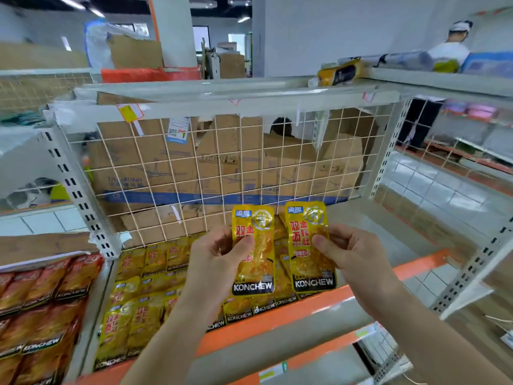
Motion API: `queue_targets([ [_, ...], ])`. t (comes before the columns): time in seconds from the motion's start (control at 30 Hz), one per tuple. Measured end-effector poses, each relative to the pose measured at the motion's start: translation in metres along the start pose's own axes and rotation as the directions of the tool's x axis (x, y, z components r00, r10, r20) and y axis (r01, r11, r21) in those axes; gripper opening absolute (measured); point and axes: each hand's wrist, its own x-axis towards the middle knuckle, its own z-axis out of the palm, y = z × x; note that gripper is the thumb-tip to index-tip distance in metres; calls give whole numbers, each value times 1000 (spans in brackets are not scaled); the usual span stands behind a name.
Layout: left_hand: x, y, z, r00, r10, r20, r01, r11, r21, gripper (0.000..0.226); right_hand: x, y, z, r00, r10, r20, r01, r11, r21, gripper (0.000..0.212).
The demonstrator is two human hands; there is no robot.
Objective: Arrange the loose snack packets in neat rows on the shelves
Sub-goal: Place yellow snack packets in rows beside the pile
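Two pinches: my left hand (219,259) grips one glossy yellow foil KONCHEW packet (256,276), my right hand (351,258) grips a second yellow packet (312,268) just beside it, both upright above rows of matching yellow packets (144,298) on the orange-edged metal shelf (305,309).

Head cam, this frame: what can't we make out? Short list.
All head view.
Hidden: right end of the shelved yellow packets, behind the left hand, right hand, left-held packet and right-held packet.
Cut off: red packets, by the left and bottom edges.
Blurred: top-shelf packet, label unreadable.
Hidden: person beyond the mesh, mostly behind cardboard boxes.
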Motion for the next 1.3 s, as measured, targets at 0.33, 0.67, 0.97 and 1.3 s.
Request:
queue_targets([
  [0.33,-7,-10,78,990,-67,-128,64,998,-30,5,32,12,-79,999,48,12,-48,999,21,9],
  [0.67,-15,-36,114,968,-144,-207,143,990,-18,23,42,50,-105,992,123,41,-125,991,45,13],
  [0.97,7,-79,133,966,-157,-203,158,987,-14,24,58,91,-115,964,264,-27,-261,960,98,12],
  [1.3,44,-114,148,958,-259,-125,251,965,-74,18,80,114,-113,953,282,-113,-286,958,-26,12],
])
